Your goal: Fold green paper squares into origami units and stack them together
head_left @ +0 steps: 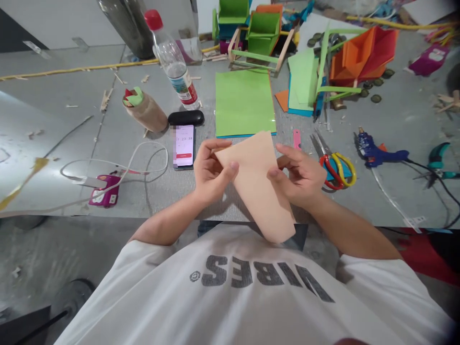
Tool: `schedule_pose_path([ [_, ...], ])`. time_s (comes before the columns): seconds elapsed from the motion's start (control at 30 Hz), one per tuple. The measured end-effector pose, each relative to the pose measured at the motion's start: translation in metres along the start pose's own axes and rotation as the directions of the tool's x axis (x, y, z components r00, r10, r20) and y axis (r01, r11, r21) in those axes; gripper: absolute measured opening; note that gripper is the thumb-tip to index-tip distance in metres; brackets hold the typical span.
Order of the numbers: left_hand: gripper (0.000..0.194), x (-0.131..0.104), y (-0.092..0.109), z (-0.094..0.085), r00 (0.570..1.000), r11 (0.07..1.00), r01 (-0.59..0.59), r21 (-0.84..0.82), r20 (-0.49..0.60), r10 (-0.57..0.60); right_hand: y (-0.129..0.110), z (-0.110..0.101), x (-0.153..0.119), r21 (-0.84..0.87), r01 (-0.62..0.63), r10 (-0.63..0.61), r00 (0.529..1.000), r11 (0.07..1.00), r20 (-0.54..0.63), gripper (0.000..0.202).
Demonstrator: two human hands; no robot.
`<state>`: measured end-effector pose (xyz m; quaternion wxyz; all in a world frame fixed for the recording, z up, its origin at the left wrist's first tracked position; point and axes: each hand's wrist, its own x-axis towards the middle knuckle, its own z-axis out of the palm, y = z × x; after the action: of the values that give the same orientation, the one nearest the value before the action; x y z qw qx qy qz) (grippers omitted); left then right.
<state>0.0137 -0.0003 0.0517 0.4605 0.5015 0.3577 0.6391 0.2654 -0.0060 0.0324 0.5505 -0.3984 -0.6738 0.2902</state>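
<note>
A sheet of tan paper (257,187) is held up between my two hands, just over the table's front edge. My left hand (215,172) pinches its left corner, thumb on top and fingers behind. On the other side my right hand (300,175) grips the right edge between thumb and fingers. The sheet's lower end curls down in front of my shirt. Beyond it lies a stack of green paper (244,103) with a blue edge showing beneath. Red and yellow scissors (336,167) rest close to my right hand, and a phone (184,147) lies left of my left hand.
A plastic bottle (178,67), a brown paper roll (145,110) and a black case (186,118) stand or lie at left. A glue gun (377,151) and pliers (439,163) lie at right. Folded paper models (264,31) sit at the back; a white cable (138,153) loops at left.
</note>
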Motion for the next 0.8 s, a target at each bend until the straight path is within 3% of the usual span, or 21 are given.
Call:
schedule_pose_path([
  [0.27, 0.048, 0.003, -0.003, -0.002, 0.999, 0.992, -0.047, 0.114, -0.001, 0.047, -0.011, -0.012, 0.009, -0.037, -0.025, 0.029, 0.994, 0.999, 0.108, 0.043],
  [0.53, 0.04, -0.003, -0.004, -0.004, 0.996, 0.993, 0.023, 0.118, 0.078, -0.033, -0.005, -0.029, 0.02, 0.005, -0.069, 0.063, 0.939, 0.998, 0.338, 0.039],
  [0.67, 0.036, -0.004, -0.006, -0.005, 0.997, 0.988, 0.008, 0.156, 0.068, -0.019, -0.004, -0.03, 0.021, 0.008, -0.061, 0.054, 0.925, 0.998, 0.376, 0.04],
  [0.8, 0.036, -0.004, -0.005, -0.006, 0.997, 0.984, -0.008, 0.178, 0.078, -0.006, -0.007, -0.026, 0.018, 0.025, -0.025, 0.015, 0.939, 0.999, 0.342, 0.04],
])
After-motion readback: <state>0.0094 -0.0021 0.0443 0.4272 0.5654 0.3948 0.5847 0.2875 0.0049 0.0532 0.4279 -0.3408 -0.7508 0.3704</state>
